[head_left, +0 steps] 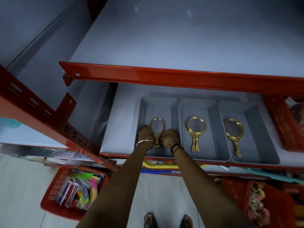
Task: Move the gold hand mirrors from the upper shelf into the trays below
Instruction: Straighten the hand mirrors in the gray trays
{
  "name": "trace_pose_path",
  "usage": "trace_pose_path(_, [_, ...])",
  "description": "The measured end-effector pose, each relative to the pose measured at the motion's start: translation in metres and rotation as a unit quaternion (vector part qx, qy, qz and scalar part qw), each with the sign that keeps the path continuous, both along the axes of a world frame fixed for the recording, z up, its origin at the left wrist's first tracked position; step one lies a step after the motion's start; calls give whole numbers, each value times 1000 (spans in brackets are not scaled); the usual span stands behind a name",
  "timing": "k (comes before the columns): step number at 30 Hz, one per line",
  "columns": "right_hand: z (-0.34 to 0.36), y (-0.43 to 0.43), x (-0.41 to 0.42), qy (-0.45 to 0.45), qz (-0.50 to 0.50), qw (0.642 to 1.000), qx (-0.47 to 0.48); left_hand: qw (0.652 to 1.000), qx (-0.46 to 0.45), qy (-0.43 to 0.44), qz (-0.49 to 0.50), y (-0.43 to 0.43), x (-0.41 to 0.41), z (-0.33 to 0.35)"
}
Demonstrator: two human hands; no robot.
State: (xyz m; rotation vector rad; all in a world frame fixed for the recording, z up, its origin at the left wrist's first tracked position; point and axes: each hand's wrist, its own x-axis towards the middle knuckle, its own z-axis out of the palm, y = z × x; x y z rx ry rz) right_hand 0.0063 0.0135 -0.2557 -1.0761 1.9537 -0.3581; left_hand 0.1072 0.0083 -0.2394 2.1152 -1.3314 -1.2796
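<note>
Three grey trays stand side by side on the lower shelf. In the left tray (158, 102) a gold hand mirror (157, 127) lies with its handle toward me. My left hand (145, 134) grips its left side and my right hand (170, 137) pinches the handle from the right. A second gold mirror (195, 131) lies flat in the middle tray (196, 104). A third gold mirror (234, 135) lies in the right tray (256, 122). The upper shelf (172, 40) shows only its bare grey surface.
The red front rail of the upper shelf (181, 78) overhangs the trays. A red upright (41, 111) slants at the left. Red baskets sit at the lower left (54, 201), lower right (256, 199) and on the shelf's right end (283, 127). My feet stand on the tiled floor.
</note>
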Motion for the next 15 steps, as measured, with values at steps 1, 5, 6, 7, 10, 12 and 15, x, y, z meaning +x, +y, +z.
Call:
trace_pose_path(1, [-1, 0, 0, 0, -2, 1000, 1, 1000, 0, -3, -3, 0, -1, 0])
trace_pose_path(5, [2, 2, 0, -8, -2, 1000, -4, 1000, -5, -13, -17, 2, -1, 1])
trace_pose_path(6, [4, 3, 0, -16, 1, 1000, -9, 1000, -8, -19, -22, 3, -1, 1])
trace_pose_path(7, [5, 3, -1, -20, 5, 1000, -10, 999, -11, -25, -26, 4, -1, 2])
trace_pose_path(10, [14, 3, -6, -35, 15, 999, -11, 997, -40, -68, -26, 5, -2, 11])
trace_pose_path(12, [26, 6, -14, -96, -15, 995, -37, 993, -75, -83, -22, 3, -6, 21])
trace_pose_path(15, [44, 16, -44, -161, -76, 975, -135, 986, -146, -65, -43, 0, -24, 37])
